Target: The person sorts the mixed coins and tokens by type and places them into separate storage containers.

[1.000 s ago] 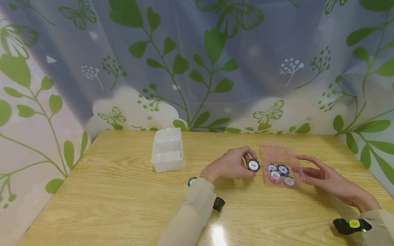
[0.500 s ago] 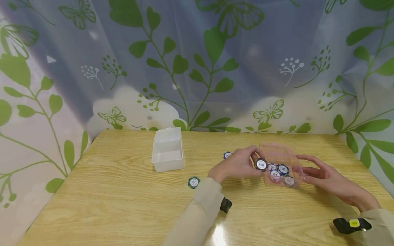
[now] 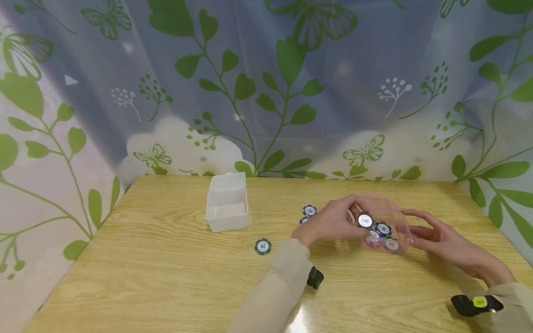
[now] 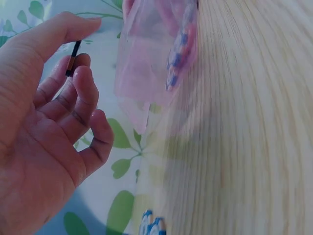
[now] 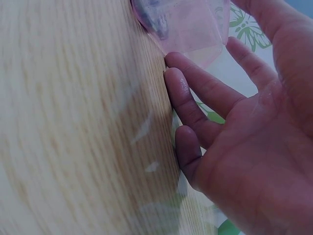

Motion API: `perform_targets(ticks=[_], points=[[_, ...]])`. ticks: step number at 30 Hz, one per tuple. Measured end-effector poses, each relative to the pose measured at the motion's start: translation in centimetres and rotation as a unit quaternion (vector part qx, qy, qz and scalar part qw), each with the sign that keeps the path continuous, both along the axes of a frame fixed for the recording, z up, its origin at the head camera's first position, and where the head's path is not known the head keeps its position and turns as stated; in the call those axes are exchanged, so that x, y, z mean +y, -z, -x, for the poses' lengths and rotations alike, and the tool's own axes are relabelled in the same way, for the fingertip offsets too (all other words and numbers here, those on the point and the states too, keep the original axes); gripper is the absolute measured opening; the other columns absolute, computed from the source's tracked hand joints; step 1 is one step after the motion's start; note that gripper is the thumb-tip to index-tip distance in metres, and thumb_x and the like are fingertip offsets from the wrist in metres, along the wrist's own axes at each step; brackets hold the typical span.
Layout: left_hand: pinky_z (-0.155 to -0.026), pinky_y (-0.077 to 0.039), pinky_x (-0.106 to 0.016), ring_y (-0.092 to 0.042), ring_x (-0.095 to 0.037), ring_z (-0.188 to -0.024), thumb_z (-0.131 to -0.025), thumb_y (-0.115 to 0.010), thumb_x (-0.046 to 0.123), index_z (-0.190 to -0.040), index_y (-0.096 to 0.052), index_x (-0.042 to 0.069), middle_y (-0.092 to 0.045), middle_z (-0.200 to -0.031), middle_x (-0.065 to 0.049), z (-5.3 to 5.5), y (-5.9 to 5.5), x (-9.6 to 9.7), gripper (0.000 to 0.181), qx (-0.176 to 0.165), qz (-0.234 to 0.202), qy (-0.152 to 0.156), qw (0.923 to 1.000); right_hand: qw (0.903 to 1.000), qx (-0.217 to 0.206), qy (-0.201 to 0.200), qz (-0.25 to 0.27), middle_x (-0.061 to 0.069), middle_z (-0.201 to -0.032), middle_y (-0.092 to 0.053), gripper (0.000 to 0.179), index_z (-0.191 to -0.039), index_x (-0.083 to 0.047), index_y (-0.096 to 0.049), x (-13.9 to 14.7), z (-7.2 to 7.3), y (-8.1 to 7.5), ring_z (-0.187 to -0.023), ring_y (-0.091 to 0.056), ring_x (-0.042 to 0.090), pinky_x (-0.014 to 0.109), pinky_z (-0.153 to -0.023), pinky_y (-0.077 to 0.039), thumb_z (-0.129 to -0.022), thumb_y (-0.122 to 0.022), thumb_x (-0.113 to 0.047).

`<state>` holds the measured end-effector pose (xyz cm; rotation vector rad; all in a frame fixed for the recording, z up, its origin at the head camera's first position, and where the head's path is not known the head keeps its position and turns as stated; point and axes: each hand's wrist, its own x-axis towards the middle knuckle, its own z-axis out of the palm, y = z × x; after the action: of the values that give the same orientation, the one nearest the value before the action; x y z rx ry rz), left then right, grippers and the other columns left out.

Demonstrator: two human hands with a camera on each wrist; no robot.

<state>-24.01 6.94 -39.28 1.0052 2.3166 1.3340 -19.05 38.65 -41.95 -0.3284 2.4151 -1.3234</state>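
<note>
In the head view my left hand [image 3: 331, 224] pinches a black poker chip [image 3: 365, 220] marked 100 between thumb and fingertips, over the left side of a pink see-through plastic box [image 3: 393, 215]. From the left wrist view the chip [image 4: 74, 58] shows edge-on, tilted up from the table, with the other fingers loosely bent. Inside the pink box lie several poker chips, among them a dark blue one [image 3: 383, 229] and one marked 20 [image 3: 391, 245]. My right hand [image 3: 441, 240] touches the box's right side, its fingers extended in the right wrist view.
An open white plastic box [image 3: 226, 222] with its lid tipped back stands left of centre. A green poker chip [image 3: 263, 246] marked 20 lies in front of it. Blue chips [image 3: 309, 211] lie behind my left wrist. A leaf-patterned curtain [image 3: 266, 92] hangs behind the wooden table [image 3: 166, 277].
My left hand has carried the black chip to the right, from beside the pink box to over it. The green and blue chips have come into fuller view. My right hand stays put.
</note>
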Motion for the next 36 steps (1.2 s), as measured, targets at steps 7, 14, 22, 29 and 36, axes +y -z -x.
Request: perform_targets(ticks=[7, 14, 22, 29, 36], points=[[-0.071, -0.054, -0.017, -0.062, -0.002, -0.078, -0.086, -0.081, 0.016, -0.119, -0.057, 0.020, -0.059, -0.099, 0.007, 0.0, 0.0, 0.9, 0.042, -0.024, -0.024, 0.000, 0.9994, 0.9999, -0.003, 0.005, -0.012, 0.038, -0.155, -0.036, 0.070, -0.164, -0.019, -0.014, 0.0, 0.2, 0.1, -0.113, -0.044, -0.024, 0.024, -0.086, -0.051, -0.107, -0.056, -0.024], [-0.073, -0.053, -0.017, -0.061, -0.003, -0.080, -0.086, -0.082, 0.017, -0.118, -0.058, 0.019, -0.058, -0.098, 0.008, 0.2, 0.3, 1.9, 0.040, -0.017, -0.023, -0.005, 0.9996, 0.9999, -0.010, 0.004, -0.002, 0.038, -0.156, -0.035, 0.071, -0.164, -0.020, -0.014, 0.0, 0.1, 0.1, -0.114, -0.046, -0.023, 0.021, -0.085, -0.052, -0.107, -0.056, -0.024], [-0.074, -0.051, -0.015, -0.059, -0.001, -0.080, -0.086, -0.083, 0.018, -0.116, -0.059, 0.020, -0.056, -0.096, 0.009, 0.5, 1.0, 2.8, 0.039, -0.007, -0.008, -0.020, 0.9997, 0.9999, -0.012, 0.003, -0.009, 0.033, -0.156, -0.039, 0.070, -0.164, -0.022, -0.014, 0.0, 0.2, 0.0, -0.115, -0.047, -0.022, 0.032, -0.089, -0.053, -0.107, -0.055, -0.026], [-0.074, -0.050, -0.014, -0.059, 0.000, -0.079, -0.085, -0.084, 0.020, -0.116, -0.059, 0.020, -0.057, -0.095, 0.011, 0.6, 1.6, 3.1, 0.040, -0.003, 0.002, -0.025, 0.9997, 0.9999, -0.010, -0.004, 0.006, 0.020, -0.154, -0.048, 0.069, -0.164, -0.021, -0.015, 0.2, 0.1, -0.1, -0.117, -0.048, -0.021, 0.020, -0.085, -0.051, -0.107, -0.055, -0.024], [-0.076, -0.050, -0.014, -0.063, -0.001, -0.078, -0.088, -0.082, 0.020, -0.125, -0.060, 0.015, -0.062, -0.094, 0.009, 0.5, 1.7, 2.9, 0.044, -0.012, -0.004, -0.018, 0.9998, 0.9999, -0.003, -0.008, 0.013, -0.004, -0.147, -0.056, 0.067, -0.163, -0.020, -0.017, 0.5, 0.1, 0.2, -0.118, -0.048, -0.020, 0.018, -0.084, -0.050, -0.108, -0.054, -0.019]])
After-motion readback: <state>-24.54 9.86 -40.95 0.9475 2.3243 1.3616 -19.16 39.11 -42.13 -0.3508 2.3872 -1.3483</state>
